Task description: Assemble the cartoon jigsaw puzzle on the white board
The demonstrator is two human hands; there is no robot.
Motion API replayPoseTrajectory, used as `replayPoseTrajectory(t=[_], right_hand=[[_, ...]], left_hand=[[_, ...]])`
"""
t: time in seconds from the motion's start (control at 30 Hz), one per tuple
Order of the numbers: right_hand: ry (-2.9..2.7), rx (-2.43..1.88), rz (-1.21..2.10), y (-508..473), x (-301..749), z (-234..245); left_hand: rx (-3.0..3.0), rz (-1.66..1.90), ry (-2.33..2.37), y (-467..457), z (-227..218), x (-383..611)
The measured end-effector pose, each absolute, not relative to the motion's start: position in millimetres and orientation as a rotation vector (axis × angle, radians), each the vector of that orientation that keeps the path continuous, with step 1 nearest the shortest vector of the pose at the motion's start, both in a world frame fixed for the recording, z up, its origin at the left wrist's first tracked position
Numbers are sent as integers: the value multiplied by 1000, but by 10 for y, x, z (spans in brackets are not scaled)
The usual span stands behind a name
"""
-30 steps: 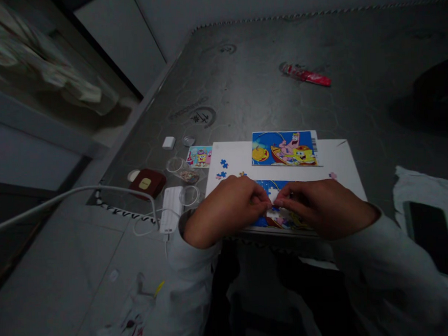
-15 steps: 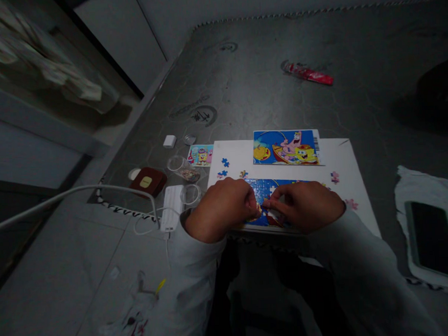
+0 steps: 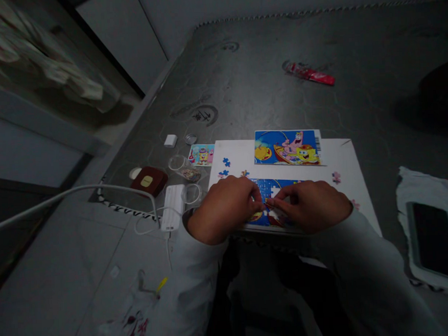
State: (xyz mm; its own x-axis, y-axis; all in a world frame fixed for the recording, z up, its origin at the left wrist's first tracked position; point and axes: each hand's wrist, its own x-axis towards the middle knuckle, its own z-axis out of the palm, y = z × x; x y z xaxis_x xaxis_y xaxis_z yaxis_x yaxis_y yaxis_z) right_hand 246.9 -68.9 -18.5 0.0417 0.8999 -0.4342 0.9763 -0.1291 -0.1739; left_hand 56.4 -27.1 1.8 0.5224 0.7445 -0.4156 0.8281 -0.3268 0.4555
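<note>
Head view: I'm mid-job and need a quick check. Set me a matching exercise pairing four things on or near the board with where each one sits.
Things:
1. Partly built jigsaw
2. Cartoon picture card
3. Loose blue pieces
4. Phone

Places:
A. On a white cloth
B. At the far edge of the white board
C. Under the left hand and right hand
D. On the board's left side

Pairs: 1-C, 2-B, 3-D, 4-A

The puzzle (image 3: 265,188) is showing bright blue around white gaps, the picture card (image 3: 287,147) is showing blue, yellow and pink, the wrapper (image 3: 309,75) is gleaming red, and the grey mat (image 3: 261,88) is carrying a faint hexagon pattern edged with black-and-white zigzags.
</note>
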Motion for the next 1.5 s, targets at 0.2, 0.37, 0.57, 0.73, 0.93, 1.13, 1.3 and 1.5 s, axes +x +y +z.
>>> replayPoseTrajectory(t=[0.2,0.37,0.57,0.73,0.93,1.13,1.3,1.5], right_hand=[[2072,2070,-715,-693,2502,-157],[2060,1990,-764,-696,2440,-105],[1992,1880,-820,-697,2428,-113],[1955,1854,-760,-694,2433,-102],[1939,1874,-723,-712,2412,-102],[1973,1845,-693,-723,2424,-102],[1956,1810,-686,-706,2409,-122],[1948,1791,-683,-723,2426,-110]], left_hand=[[2123,-130,1192,-251,57,586],[2145,-135,1198,-258,38,603],[2149,-195,1270,-273,5,653],[2155,-248,1310,-294,12,712],[2168,-283,1327,-308,23,721],[2172,-276,1343,-321,22,731],[2163,-286,1348,-322,15,739],[2143,-205,1382,-321,-25,742]])
